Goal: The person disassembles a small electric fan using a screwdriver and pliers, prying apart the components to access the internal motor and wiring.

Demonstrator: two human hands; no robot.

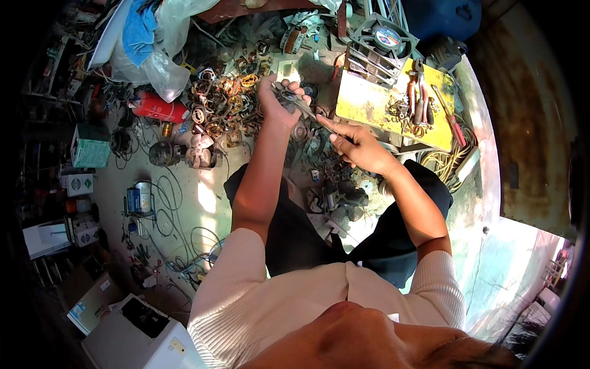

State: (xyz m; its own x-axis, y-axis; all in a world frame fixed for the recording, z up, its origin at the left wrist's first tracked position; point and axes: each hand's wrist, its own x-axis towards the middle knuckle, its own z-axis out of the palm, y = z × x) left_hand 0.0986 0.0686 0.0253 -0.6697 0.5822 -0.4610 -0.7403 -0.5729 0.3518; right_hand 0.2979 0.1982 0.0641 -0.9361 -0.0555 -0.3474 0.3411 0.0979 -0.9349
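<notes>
My left hand [281,106] is raised, palm up, its fingers curled round a slender grey metal piece [298,102]; the exact kind is hard to make out. The piece slants out of the palm toward my right hand [361,146]. That hand has its index finger stretched to the piece's tip, thumb apart from it and the other fingers loosely bent, with nothing visible in its grasp. Beneath both hands lies a heap of small dark metal parts [307,157]. Left of my left hand is a pile of copper-wound motor coils [221,98].
At the right, a yellow board [362,101] carries pliers [420,92] and small metal parts, with a square fan [384,40] at its far edge. Coiled cable [452,160] lies beside it. Leftward are a red cylinder [161,107], loose wires [169,203] and boxes [92,146].
</notes>
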